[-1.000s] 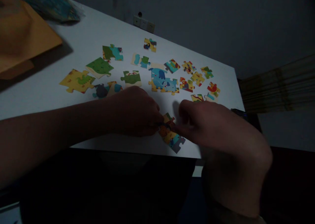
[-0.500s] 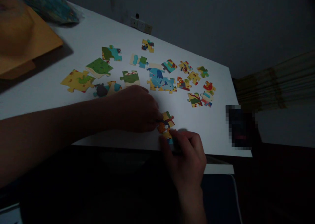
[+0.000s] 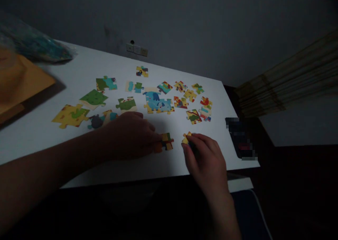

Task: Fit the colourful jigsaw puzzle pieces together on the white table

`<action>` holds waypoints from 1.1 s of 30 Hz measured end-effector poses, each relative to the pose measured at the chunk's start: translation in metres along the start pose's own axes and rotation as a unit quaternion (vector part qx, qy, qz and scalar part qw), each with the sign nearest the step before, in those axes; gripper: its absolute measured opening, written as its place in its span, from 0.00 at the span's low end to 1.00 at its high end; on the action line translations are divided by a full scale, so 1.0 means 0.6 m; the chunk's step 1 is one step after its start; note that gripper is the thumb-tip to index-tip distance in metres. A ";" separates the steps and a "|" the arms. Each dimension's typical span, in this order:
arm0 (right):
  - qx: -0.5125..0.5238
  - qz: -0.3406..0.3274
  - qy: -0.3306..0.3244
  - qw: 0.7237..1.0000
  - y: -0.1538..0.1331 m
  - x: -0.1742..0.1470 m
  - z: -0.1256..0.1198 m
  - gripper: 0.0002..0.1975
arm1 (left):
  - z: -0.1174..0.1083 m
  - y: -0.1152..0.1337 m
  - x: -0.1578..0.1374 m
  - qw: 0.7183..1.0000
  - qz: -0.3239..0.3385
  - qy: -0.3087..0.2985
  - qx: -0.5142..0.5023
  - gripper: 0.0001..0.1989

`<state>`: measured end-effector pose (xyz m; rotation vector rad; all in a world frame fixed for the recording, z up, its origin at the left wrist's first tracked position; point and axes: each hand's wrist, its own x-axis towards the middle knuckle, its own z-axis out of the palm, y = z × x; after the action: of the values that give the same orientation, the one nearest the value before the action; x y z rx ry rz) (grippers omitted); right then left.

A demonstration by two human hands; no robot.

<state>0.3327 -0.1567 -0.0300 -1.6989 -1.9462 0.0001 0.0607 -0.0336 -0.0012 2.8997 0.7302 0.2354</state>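
Note:
My left hand [image 3: 134,136] reaches across the white table with its fingers closed on a puzzle piece [image 3: 167,141] in green, orange and dark colours. The fingers hide this piece's left part. To its right, my right hand [image 3: 207,157] pinches a small yellow puzzle piece [image 3: 186,138] between thumb and fingers. A gap separates the two pieces. Beyond my hands lies a joined blue elephant section [image 3: 155,101]. Close to my left forearm are a yellow piece [image 3: 70,116] and a grey-and-blue section [image 3: 96,121], partly covered by the arm.
Several loose puzzle pieces lie beyond, among them a green one [image 3: 94,98] and a lion piece [image 3: 181,102]. An orange envelope [image 3: 29,80] and a plastic bag [image 3: 39,44] occupy the left. A blurred dark object [image 3: 239,138] rests by the right edge of the table [image 3: 126,173].
My hands have moved apart. The right one has drawn the yellow piece away from the piece under my left hand, which has shifted left. The camera view has tilted upward.

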 end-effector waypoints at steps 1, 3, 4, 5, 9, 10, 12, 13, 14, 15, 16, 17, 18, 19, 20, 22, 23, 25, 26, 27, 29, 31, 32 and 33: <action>0.011 -0.013 -0.002 1.000 -0.004 0.008 0.002 0.12 | 0.000 -0.001 -0.001 1.000 0.008 -0.002 -0.004 0.08; 0.032 -0.043 -0.007 0.999 -0.020 0.018 0.011 0.13 | 0.000 -0.003 -0.003 1.000 0.019 0.009 -0.022 0.10; 0.038 -0.056 -0.012 0.998 -0.030 0.021 0.017 0.14 | 0.001 -0.005 -0.004 0.999 0.017 0.028 -0.032 0.11; 0.041 -0.066 -0.021 0.997 -0.040 0.022 0.025 0.14 | 0.002 -0.008 -0.006 0.998 0.018 0.049 -0.040 0.12; 0.042 -0.099 -0.079 0.991 -0.059 0.019 0.049 0.15 | 0.013 -0.020 -0.014 0.993 0.030 0.100 -0.056 0.25; 0.047 -0.106 -0.083 0.990 -0.059 0.018 0.052 0.16 | 0.014 -0.022 -0.015 0.992 0.029 0.102 -0.069 0.27; 0.060 -0.120 -0.080 0.988 -0.054 0.017 0.053 0.17 | 0.009 -0.023 -0.015 0.989 0.012 0.090 -0.115 0.26; 0.065 -0.126 -0.072 0.987 -0.051 0.018 0.052 0.17 | 0.005 -0.021 -0.015 0.986 -0.003 0.081 -0.142 0.25; 0.068 -0.131 -0.065 0.987 -0.049 0.018 0.050 0.17 | -0.001 -0.019 -0.013 0.983 -0.023 0.074 -0.168 0.24; 0.068 -0.136 -0.061 0.987 -0.048 0.019 0.048 0.16 | -0.006 -0.016 -0.012 0.978 -0.047 0.072 -0.188 0.22; 0.068 -0.141 -0.060 0.986 -0.048 0.020 0.046 0.16 | -0.011 -0.014 -0.010 0.974 -0.071 0.076 -0.202 0.20; 0.069 -0.144 -0.059 0.985 -0.049 0.021 0.045 0.16 | -0.014 -0.012 -0.008 0.969 -0.097 0.083 -0.212 0.17; 0.070 -0.145 -0.060 0.985 -0.050 0.022 0.044 0.17 | -0.015 -0.011 -0.007 0.964 -0.121 0.092 -0.220 0.15; 0.071 -0.145 -0.062 0.985 -0.050 0.023 0.043 0.18 | -0.015 -0.010 -0.006 0.957 -0.142 0.103 -0.229 0.13; 0.071 -0.144 -0.063 0.985 -0.051 0.024 0.043 0.18 | -0.012 -0.011 -0.005 0.951 -0.161 0.111 -0.241 0.10; 0.069 -0.145 -0.057 0.985 -0.049 0.024 0.043 0.18 | -0.004 -0.012 -0.003 0.937 -0.187 0.124 -0.268 0.06; 0.067 -0.149 -0.055 0.985 -0.047 0.024 0.043 0.18 | 0.001 -0.012 -0.002 0.932 -0.196 0.126 -0.277 0.07; 0.065 -0.163 -0.050 0.983 -0.043 0.024 0.044 0.17 | 0.011 -0.012 0.001 0.930 -0.206 0.125 -0.279 0.09; 0.064 -0.169 -0.048 0.982 -0.041 0.024 0.044 0.16 | 0.015 -0.011 0.002 0.932 -0.204 0.123 -0.273 0.09; 0.062 -0.171 -0.042 0.982 -0.039 0.024 0.045 0.15 | 0.019 -0.010 0.004 0.936 -0.199 0.122 -0.265 0.09; 0.057 -0.172 -0.026 0.983 -0.038 0.025 0.046 0.14 | 0.026 -0.008 0.006 0.946 -0.177 0.118 -0.243 0.10; 0.054 -0.169 -0.006 0.984 -0.038 0.027 0.049 0.13 | 0.031 -0.007 0.007 0.959 -0.151 0.114 -0.210 0.15; 0.054 -0.167 0.004 0.984 -0.039 0.028 0.050 0.12 | 0.032 -0.007 0.007 0.966 -0.138 0.115 -0.186 0.16; 0.055 -0.164 0.012 0.985 -0.040 0.029 0.052 0.12 | 0.032 -0.007 0.007 0.972 -0.126 0.122 -0.157 0.17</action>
<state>0.2973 -0.1349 -0.0410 -1.2883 -2.1433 -0.0355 0.0658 -0.0299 -0.0203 2.4760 0.9884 0.6216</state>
